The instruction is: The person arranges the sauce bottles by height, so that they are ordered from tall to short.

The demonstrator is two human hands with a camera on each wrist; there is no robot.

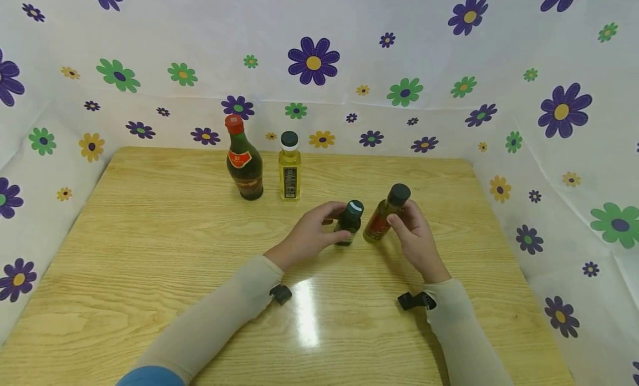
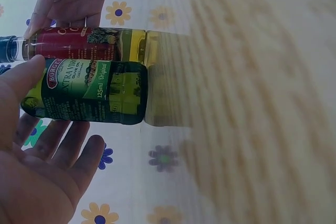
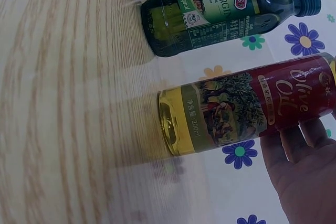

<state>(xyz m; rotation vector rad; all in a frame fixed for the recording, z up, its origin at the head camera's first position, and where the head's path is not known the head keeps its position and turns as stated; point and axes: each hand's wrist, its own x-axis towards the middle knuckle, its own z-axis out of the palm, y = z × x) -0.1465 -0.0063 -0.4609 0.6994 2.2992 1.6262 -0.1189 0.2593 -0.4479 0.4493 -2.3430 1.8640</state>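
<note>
My left hand (image 1: 317, 230) holds a small dark green olive oil bottle (image 2: 84, 92) between thumb and fingers. Its label reads Borges extra virgin, and it stands about upright on the table. Just to its right, my right hand (image 1: 416, 236) grips a clear olive oil bottle (image 3: 226, 109) near its neck. That one has a red label, yellow oil and a black cap, and leans to the right in the head view. Whether its base touches the table I cannot tell. The two bottles are close together, with a narrow gap in the head view.
Farther back on the wooden table (image 1: 150, 236) stand a dark green bottle (image 1: 244, 167) with a red cap and a yellow oil bottle (image 1: 290, 169) with a dark cap. A flower-patterned white cloth (image 1: 349, 59) hangs behind the table and along both sides.
</note>
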